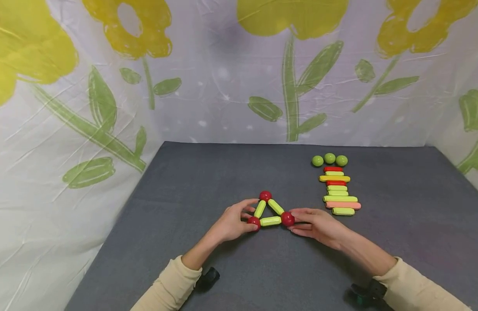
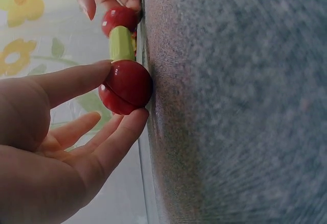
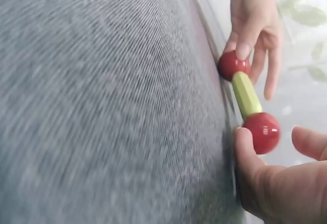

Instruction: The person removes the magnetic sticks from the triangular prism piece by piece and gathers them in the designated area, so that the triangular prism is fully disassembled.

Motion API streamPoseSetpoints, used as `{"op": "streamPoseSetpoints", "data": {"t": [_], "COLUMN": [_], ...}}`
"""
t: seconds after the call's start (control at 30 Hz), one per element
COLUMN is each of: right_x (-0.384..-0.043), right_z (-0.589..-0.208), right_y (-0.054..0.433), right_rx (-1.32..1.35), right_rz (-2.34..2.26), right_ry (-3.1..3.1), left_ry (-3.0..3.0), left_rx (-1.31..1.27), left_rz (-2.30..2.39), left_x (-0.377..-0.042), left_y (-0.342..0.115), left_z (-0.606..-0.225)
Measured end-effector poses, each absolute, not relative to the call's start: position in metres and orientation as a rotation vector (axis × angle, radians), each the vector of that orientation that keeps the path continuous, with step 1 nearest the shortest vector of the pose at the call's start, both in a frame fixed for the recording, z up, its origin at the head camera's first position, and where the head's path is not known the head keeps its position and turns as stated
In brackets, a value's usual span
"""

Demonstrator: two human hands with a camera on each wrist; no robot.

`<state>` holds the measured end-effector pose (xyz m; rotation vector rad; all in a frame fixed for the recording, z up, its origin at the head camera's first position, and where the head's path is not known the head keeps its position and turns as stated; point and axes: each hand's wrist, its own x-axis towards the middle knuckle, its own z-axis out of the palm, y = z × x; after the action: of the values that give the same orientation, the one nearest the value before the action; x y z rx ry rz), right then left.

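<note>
Three yellow-green rods join three dark red balls in a flat triangle on the dark table. In the head view, my left hand (image 1: 232,221) pinches the left red ball (image 1: 254,223) between thumb and fingers; the left wrist view shows this grip on the ball (image 2: 125,87) closely. My right hand (image 1: 320,224) is at the right red ball (image 1: 288,219). In the right wrist view, one digit touches that ball (image 3: 262,133) near the table while another stands apart from it. The third ball (image 1: 265,196) tops the triangle, and the bottom rod (image 1: 270,221) lies between the hands.
Right of the triangle, several rods in red, yellow, yellow-green and salmon, such as the salmon rod (image 1: 343,205), lie in a column. Beyond them sit three green balls (image 1: 330,158). A flower-printed curtain (image 1: 223,86) hangs around the dark table (image 1: 207,172).
</note>
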<state>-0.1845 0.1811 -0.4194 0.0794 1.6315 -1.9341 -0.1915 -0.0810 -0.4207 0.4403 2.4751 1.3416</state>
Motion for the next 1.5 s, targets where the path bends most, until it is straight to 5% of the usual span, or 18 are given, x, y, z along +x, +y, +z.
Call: {"op": "streamPoseSetpoints", "data": {"t": [1.5], "right_x": [-0.195], "right_z": [-0.423], "right_y": [0.169], "right_rx": [-0.016], "right_rz": [-1.735], "right_ry": [1.889], "left_ry": [2.46], "left_rx": [0.48], "left_rz": [1.279], "left_x": [-0.189], "left_y": [-0.081], "left_z": [-0.42]}}
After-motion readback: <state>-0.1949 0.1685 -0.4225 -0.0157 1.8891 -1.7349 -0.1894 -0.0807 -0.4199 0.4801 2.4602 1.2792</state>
